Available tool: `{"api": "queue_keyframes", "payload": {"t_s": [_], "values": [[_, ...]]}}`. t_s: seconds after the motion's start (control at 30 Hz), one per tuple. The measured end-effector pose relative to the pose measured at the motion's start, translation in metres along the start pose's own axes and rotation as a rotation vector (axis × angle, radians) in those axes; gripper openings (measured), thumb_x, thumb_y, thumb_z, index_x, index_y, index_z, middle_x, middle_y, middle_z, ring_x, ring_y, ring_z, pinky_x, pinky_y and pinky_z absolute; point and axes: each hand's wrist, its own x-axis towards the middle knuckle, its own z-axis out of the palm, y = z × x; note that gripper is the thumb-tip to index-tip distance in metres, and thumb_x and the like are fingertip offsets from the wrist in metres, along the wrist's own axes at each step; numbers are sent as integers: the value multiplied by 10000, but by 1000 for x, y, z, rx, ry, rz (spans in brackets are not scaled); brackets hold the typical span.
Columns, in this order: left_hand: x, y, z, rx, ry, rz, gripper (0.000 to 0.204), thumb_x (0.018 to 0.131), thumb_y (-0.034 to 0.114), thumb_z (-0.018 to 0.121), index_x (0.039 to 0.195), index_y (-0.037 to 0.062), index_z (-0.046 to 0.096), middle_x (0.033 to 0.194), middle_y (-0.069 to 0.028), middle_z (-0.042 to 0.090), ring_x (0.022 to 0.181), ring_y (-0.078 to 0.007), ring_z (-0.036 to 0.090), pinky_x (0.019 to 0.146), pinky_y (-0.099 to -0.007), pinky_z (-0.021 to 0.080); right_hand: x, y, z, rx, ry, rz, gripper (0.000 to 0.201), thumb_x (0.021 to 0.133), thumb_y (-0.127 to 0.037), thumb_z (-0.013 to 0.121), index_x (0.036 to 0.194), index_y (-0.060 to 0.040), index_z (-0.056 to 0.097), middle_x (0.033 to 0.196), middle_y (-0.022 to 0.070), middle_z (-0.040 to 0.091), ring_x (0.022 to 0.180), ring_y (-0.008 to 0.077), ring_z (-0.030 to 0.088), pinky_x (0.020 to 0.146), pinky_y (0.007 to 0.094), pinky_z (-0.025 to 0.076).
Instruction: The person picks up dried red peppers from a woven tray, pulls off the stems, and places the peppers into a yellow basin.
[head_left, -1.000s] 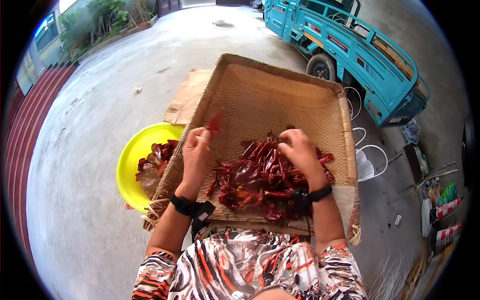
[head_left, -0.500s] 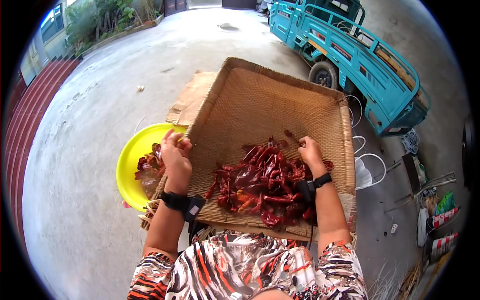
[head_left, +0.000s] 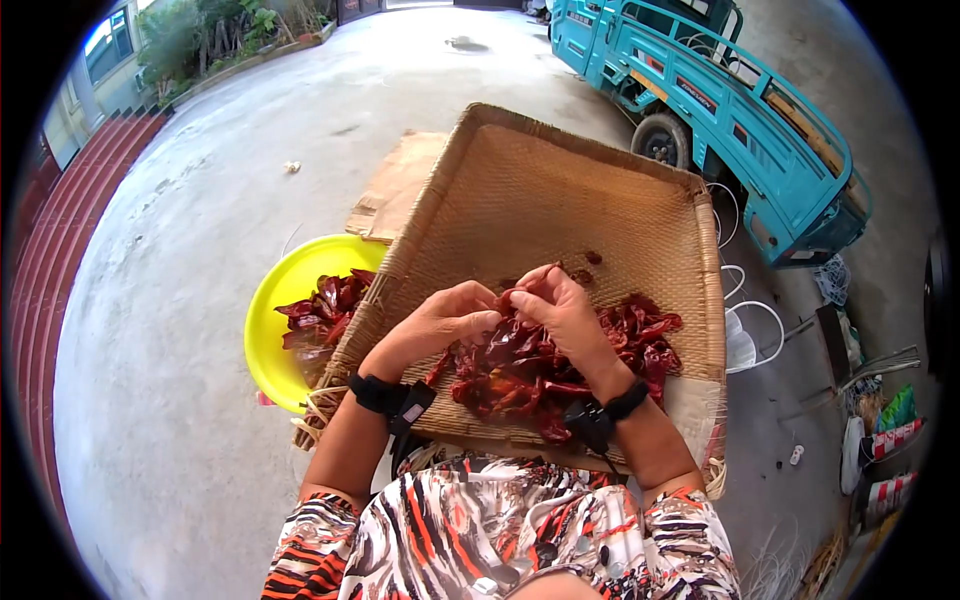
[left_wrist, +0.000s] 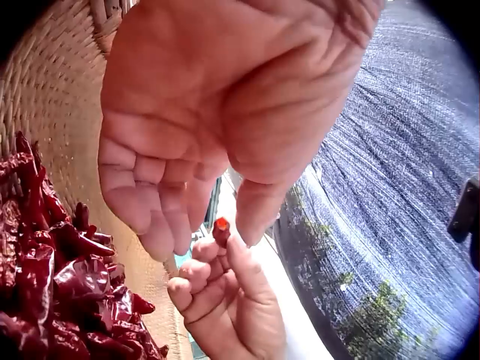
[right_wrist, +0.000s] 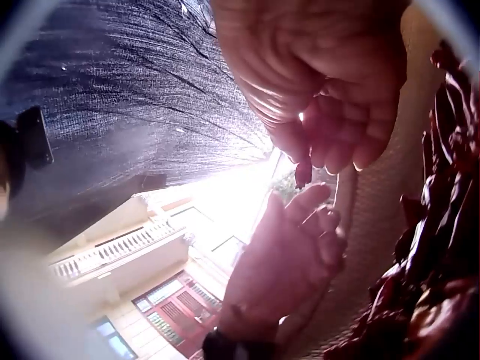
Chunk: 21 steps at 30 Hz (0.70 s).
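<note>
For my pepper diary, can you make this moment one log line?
right hand: pinches small red pepper piece; left hand: close by, empty; shiny red peppers: in rectangular tan woven basket; round yellow basin: more peppers

This looks like the outdoor yard of a home, probably a rural one. Bare concrete ground (head_left: 180, 300) runs away to the far end, where plants (head_left: 195, 55) grow in a bed along the left edge. Nearer on the left, dark red steps (head_left: 85, 220) lead up beside a wall with a window (head_left: 108, 45). A teal cargo tricycle (head_left: 735, 135) is parked at far right. The right wrist view shows a pale house front with a balustrade (right_wrist: 124, 251) and a red door (right_wrist: 180, 307), and dark mesh (right_wrist: 142, 90) stretched overhead.
</note>
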Motion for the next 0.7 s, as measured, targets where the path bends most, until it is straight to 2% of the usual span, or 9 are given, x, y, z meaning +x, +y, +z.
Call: {"api": "queue_keyframes", "payload": {"t_s": [0.17,0.33,0.4,0.43,0.53,0.57,0.63,0.67,0.7], "values": [[0,1,0,-13,54,89,205,972,241,609,980,37,592,817,21,601,741,-45,542,666,-202,461,-2,-1,13,74,-69,3,117,925,-53,626,1009,-59,544,915,1,593,789,54,558,690,200,486],[-2,1,-5,-34,-56,99,176,995,223,563,953,53,572,811,15,586,742,-57,562,684,-216,485,0,-4,5,38,-167,38,85,941,-90,626,1008,-59,585,916,4,621,800,57,595,697,191,495],[-5,7,-3,-43,-78,81,175,999,221,553,940,57,572,808,12,587,743,-61,564,680,-216,484,0,-10,2,14,-192,59,117,926,-100,639,1022,-50,594,927,12,624,822,66,590,721,216,502],[-4,6,-2,-84,-29,87,170,1002,223,546,953,62,570,799,11,582,732,-63,564,673,-217,483,0,-12,1,3,-205,69,133,919,-105,645,1029,-46,598,933,15,625,833,70,587,732,228,505],[-1,3,-4,-245,164,135,159,1011,231,525,995,76,559,767,11,564,695,-71,558,649,-219,479,14,-19,-26,-453,-228,-49,226,879,-150,679,1061,-28,624,968,55,641,857,121,610,770,263,513],[2,1,-6,-327,259,174,157,1013,234,519,1011,81,552,754,11,555,679,-75,555,639,-219,478,18,-25,-37,-750,-131,-146,291,838,-197,696,1068,-26,641,1020,101,634,884,186,625,809,312,515],[4,-3,-12,-446,443,303,142,1014,227,510,1052,91,527,731,11,526,634,-86,538,599,-224,469,35,-5,-76,-1011,5,-171,317,807,-241,686,1068,-66,649,1102,156,606,1002,311,609,896,384,487],[6,-9,-16,-515,615,383,141,1015,223,506,1033,85,529,732,8,527,630,-86,535,573,-212,452,44,5,-99,-1201,20,-170,340,795,-241,685,1095,-86,638,1185,164,571,1119,345,548,959,419,450],[9,-18,-22,-587,791,457,158,1013,236,509,1035,81,528,726,7,524,618,-95,526,561,-224,446,49,14,-114,-1287,69,-95,347,798,-235,681,1107,-87,629,1221,160,548,1161,350,518,983,433,432]]}}
